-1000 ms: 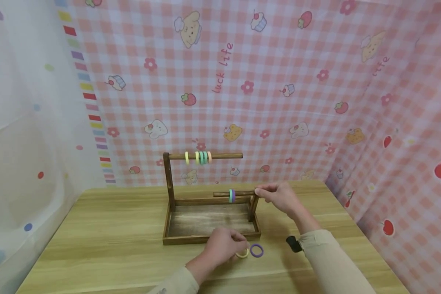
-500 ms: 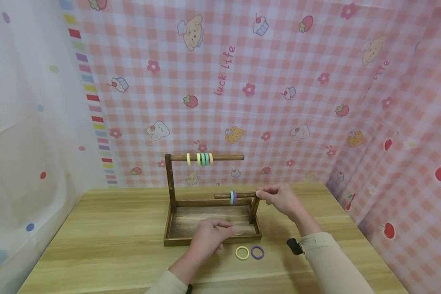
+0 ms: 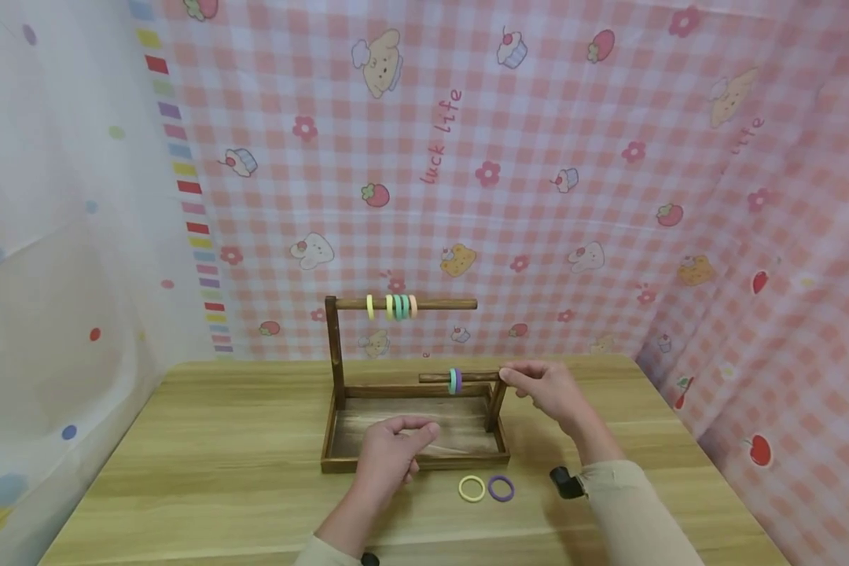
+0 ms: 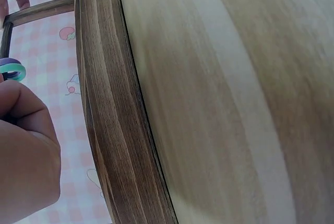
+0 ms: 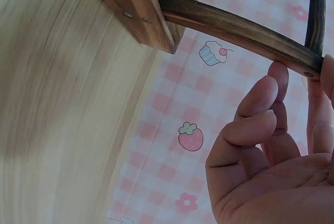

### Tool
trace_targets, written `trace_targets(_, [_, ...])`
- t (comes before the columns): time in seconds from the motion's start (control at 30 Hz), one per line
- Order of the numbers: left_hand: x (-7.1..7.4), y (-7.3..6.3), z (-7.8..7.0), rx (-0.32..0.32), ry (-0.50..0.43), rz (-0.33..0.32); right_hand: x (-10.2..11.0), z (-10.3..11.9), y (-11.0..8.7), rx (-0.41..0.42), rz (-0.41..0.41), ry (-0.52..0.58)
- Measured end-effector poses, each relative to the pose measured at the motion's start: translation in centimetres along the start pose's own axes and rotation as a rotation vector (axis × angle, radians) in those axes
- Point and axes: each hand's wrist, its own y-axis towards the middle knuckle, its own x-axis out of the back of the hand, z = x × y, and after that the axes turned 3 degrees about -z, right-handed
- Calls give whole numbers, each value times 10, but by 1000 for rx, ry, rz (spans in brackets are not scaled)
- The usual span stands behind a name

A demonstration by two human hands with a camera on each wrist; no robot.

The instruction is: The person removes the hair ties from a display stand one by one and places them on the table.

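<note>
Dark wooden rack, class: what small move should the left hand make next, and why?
The left hand, seemingly empty, should probably pinch the mint-green ring: it is nearest the free end of the lower wooden bar, and the right hand grips the rack.

Room lies between tall post [image 3: 336, 354] and lower bar [image 3: 478, 376]; short post [image 3: 496, 406] blocks the right.

Seemingly a makeshift booth: printed cloths [image 3: 552, 118] flank and back a wood-grain tabletop [image 3: 219, 456].
</note>
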Motion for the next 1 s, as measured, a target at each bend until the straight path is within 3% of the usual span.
trace_targets(0.53, [-4, 3, -1, -34, -39, -45, -14, -14, 1, -10, -32, 206])
trace_targets(1.0, [-18, 10, -15, -108, -64, -66, -21, -16, -1, -2, -98, 257])
